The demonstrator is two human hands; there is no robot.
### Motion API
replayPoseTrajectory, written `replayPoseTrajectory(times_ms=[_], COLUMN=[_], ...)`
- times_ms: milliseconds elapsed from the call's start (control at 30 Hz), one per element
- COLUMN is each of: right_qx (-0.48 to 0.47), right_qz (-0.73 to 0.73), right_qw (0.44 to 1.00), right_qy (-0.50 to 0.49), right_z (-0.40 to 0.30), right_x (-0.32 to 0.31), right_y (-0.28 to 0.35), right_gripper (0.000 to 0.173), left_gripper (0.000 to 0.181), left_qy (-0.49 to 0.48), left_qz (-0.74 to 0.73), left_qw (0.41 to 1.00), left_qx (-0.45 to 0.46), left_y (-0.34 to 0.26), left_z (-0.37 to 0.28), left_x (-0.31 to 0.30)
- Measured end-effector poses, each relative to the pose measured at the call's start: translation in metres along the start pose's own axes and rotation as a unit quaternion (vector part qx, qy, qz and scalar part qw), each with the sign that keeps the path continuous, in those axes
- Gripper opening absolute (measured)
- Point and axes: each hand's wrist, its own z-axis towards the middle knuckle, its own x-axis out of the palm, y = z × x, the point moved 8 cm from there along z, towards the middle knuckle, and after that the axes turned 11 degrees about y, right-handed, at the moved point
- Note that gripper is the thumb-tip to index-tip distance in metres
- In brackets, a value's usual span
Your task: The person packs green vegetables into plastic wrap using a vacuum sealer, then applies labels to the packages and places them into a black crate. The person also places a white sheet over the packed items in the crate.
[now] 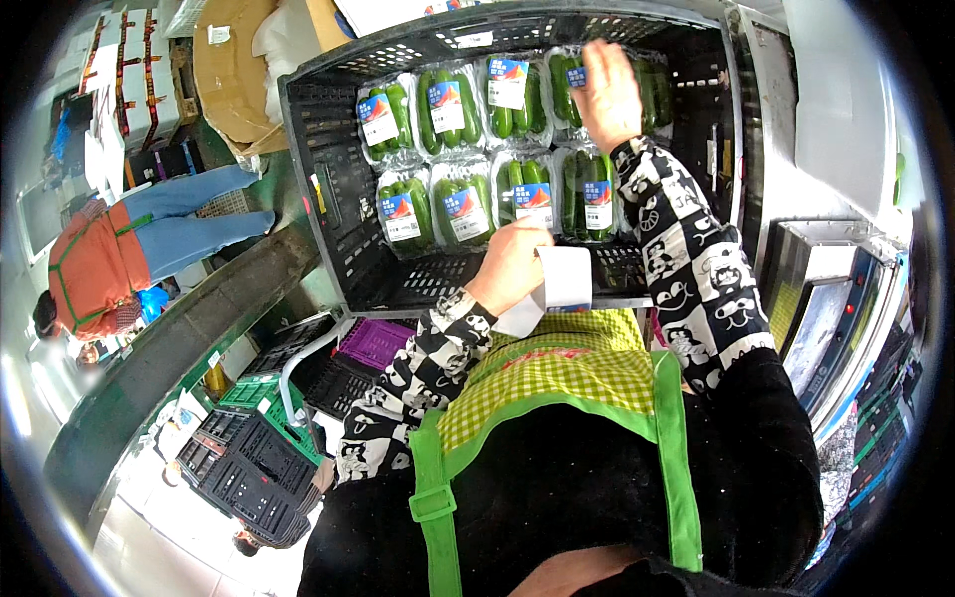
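Observation:
My left hand (513, 263) grips a curled strip of label backing paper (567, 272) at the near edge of a black plastic crate (451, 282). Flat and with fingers extended, my right hand (610, 93) lies over a clear-wrapped pack of cucumbers (565, 101) in the far row. It partly covers that pack's blue label (576, 76). Two rows of similar packs fill much of the crate, most bearing blue, red and white printed labels. Right of my hand, another cucumber pack (655, 89) is partly hidden; no label shows on it.
A steel machine (813, 276), apparently a scale or label printer, stands at the right. Purple (375, 343), green and black crates (250, 455) are stacked at lower left. A person in an orange top (101, 261) works beyond a low ledge (179, 358). A cardboard box (235, 74) stands at upper left.

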Motion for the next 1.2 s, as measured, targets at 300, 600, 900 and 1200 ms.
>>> replayPoseTrajectory(times_ms=[300,600,900,1200], right_qx=[0.081,0.238,0.298,0.275], right_qz=[0.101,0.659,0.656,0.666], right_qw=[0.915,0.682,0.688,0.687], right_qy=[0.382,0.208,0.088,0.098], right_z=[-0.133,-0.134,-0.138,-0.129], right_x=[-0.003,-0.127,-0.134,-0.140], right_y=[0.039,0.082,0.066,0.060], right_gripper=[0.027,0.028,0.021,0.017], left_gripper=[0.010,0.022,0.029,0.006], left_qy=[-0.098,-0.120,-0.118,-0.080], left_qz=[0.005,0.002,-0.019,-0.195], left_qw=[0.975,0.979,0.951,0.965], left_qx=[0.202,0.162,0.284,0.155], left_y=[-0.070,-0.078,-0.100,-0.071], left_z=[0.011,0.034,0.030,0.042], left_x=[-0.027,-0.046,-0.036,-0.013])
